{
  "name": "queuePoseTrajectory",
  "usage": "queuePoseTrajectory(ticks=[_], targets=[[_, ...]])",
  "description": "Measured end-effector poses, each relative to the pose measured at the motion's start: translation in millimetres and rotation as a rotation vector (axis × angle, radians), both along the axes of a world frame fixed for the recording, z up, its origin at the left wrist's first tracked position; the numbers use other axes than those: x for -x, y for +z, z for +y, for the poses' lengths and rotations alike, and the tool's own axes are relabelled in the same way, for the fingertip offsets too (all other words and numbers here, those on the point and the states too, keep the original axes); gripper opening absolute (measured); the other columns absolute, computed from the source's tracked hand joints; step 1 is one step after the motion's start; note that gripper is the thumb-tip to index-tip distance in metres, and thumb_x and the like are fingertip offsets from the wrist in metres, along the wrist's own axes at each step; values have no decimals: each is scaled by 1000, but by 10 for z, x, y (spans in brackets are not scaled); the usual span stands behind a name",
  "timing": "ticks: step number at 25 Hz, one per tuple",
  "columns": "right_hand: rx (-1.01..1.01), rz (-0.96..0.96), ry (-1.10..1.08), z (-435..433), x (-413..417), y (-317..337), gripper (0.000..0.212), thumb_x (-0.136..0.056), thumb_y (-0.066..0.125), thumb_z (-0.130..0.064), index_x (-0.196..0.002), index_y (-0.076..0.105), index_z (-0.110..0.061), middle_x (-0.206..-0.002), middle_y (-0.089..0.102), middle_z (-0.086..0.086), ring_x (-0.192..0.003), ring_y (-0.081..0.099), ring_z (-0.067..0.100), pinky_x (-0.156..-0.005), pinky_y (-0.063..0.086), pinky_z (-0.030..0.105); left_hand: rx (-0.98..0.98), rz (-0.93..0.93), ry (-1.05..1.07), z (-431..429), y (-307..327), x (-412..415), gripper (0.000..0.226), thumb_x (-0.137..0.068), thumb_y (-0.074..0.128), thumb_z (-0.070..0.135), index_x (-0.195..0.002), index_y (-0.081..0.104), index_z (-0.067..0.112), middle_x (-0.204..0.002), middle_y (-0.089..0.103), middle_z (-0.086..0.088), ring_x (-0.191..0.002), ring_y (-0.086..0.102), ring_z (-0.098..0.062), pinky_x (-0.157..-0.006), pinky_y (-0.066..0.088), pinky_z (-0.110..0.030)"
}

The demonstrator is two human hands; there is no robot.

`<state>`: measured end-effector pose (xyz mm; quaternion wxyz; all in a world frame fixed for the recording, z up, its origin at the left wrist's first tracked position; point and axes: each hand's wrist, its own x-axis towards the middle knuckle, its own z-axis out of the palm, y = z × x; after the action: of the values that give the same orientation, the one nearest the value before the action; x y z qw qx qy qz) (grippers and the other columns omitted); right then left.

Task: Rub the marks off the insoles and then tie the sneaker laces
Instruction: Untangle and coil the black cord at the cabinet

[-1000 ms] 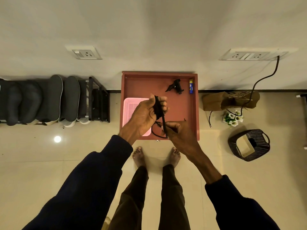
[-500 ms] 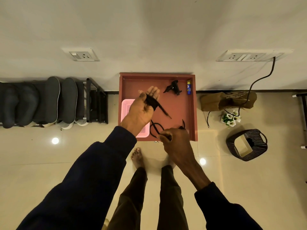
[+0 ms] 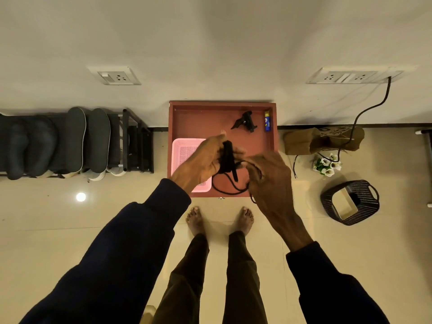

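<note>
Left hand (image 3: 205, 160) grips a wound bundle of black lace (image 3: 226, 157); right hand (image 3: 268, 178) pinches its thin round free end, which hangs in one loop above the square reddish table (image 3: 222, 105) with a raised rim. One pink plastic mesh basket (image 3: 184, 150) lies there. Both hands are closer together than before.

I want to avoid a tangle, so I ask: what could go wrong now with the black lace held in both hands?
1. The lace is bunched in the left hand; if that grip loosens, the bundle may unwind.
2. A slack loop of it hangs between this hand and the right hand, over the table and near the pink basket. It might catch on the basket's rim or knot on itself.
</note>
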<state>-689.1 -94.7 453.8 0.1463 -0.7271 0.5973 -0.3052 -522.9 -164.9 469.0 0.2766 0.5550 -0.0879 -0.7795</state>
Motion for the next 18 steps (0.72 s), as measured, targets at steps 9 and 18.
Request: queuePoseTrajectory(ticks=[9, 18], targets=[[-834, -878, 1, -154, 79, -36, 9, -91, 70, 2, -93, 67, 11, -64, 63, 20, -45, 55, 26, -47, 53, 39, -144, 53, -372, 199, -199, 79, 60, -102, 29, 40, -108, 62, -9, -105, 66, -31, -91, 67, -39, -101, 53, -53], [-1168, -1449, -215, 139, 131, -158, 13, -87, 66, 0, -100, 64, -2, -47, 41, 1, -33, 31, 7, -36, 33, 19, -184, 466, -167, 580, -552, -83, 54, -96, 63, 1, -143, 39, -10, -157, 27, -37, -142, 37, -53, -120, 25, -65]])
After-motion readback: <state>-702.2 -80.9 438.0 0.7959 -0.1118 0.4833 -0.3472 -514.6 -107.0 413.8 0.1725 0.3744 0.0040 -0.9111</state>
